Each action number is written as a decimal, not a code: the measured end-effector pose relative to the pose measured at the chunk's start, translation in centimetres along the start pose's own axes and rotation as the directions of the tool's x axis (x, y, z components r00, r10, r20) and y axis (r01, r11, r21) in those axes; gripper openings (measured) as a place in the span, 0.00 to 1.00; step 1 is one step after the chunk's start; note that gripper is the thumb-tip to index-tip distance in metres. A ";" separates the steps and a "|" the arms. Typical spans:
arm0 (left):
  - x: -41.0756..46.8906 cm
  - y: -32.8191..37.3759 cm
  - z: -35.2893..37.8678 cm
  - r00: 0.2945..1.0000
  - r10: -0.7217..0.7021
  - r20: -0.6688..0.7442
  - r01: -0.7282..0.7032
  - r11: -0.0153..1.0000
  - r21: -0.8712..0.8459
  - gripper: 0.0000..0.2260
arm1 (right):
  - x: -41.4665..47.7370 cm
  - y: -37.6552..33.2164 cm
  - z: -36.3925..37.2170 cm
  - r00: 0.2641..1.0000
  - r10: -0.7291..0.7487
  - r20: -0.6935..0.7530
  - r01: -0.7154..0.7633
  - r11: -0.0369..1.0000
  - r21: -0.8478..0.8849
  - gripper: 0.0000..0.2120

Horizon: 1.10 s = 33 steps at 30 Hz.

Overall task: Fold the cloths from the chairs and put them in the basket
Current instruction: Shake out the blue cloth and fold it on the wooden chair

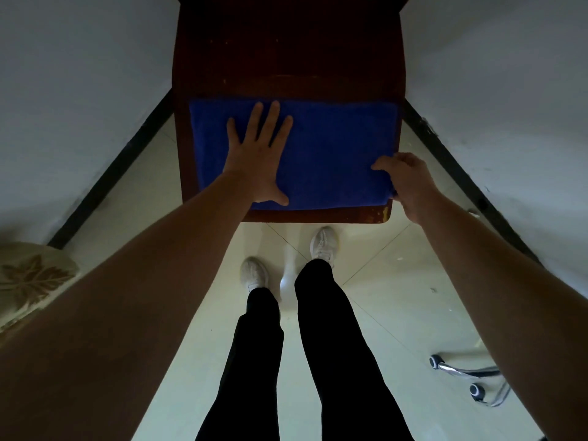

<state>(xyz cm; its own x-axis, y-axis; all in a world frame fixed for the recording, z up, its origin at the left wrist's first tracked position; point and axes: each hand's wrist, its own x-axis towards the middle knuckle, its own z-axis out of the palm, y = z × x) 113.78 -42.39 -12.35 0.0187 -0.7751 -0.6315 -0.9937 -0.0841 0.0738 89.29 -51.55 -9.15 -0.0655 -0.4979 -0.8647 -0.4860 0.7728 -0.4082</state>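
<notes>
In the head view, the blue cloth [334, 148] lay flat on the seat of the wooden chair [286, 52]. The left hand [257, 154] pressed on it, grip spread wide; the right hand [407, 183] pinched its near right corner. Folding looked only partway done. No basket was in sight, so stowing was not yet done.

The cloth [331, 144] lies on the front part of the chair seat [286, 68]. Your left hand [259, 160] rests on its left half; your right hand [410, 183] grips its near-right corner.
</notes>
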 end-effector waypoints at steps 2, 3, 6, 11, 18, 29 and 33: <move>0.2 0.2 -0.1 1.000 -0.010 0.010 0.010 1.000 0.000 0.68 | 0.2 0.0 -0.2 1.000 0.013 0.020 -0.014 0.999 0.037 0.19; 0.2 0.2 -0.3 1.000 -0.012 0.017 0.012 1.000 -0.004 0.68 | 0.2 0.1 -0.2 0.999 0.014 0.038 -0.015 0.999 0.042 0.21; 0.3 0.7 -0.7 1.000 0.022 -0.012 -0.022 1.000 0.021 0.69 | 0.6 0.2 -0.2 0.998 -0.005 0.057 0.004 1.000 0.005 0.19; 1.3 1.1 -0.6 0.997 0.072 0.019 -0.073 0.996 0.053 0.72 | 1.0 0.0 -0.4 0.998 -0.021 0.059 0.022 0.999 -0.029 0.11; 1.3 0.3 -0.5 0.994 0.110 0.009 -0.110 0.994 0.018 0.71 | -0.7 -1.5 0.5 0.987 -0.152 0.047 0.156 0.984 -0.089 0.18; -6.4 -8.1 1.8 0.788 -0.611 -0.075 0.205 0.376 -0.903 0.18 | -5.6 -5.2 11.1 0.825 -0.539 0.168 0.561 0.751 -0.349 0.23; -7.7 -11.1 1.2 0.745 -0.527 0.408 0.197 -0.410 -0.891 0.18 | -7.2 -4.7 18.5 0.751 -0.568 0.336 0.660 0.637 -0.398 0.24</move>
<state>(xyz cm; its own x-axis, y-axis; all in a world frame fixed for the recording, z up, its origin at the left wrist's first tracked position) 124.57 -34.75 -9.22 0.4930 -0.2783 -0.8243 0.5094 -0.6757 0.5328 108.20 -44.35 -6.38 0.5196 -0.6808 -0.5163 -0.7000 0.0074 -0.7141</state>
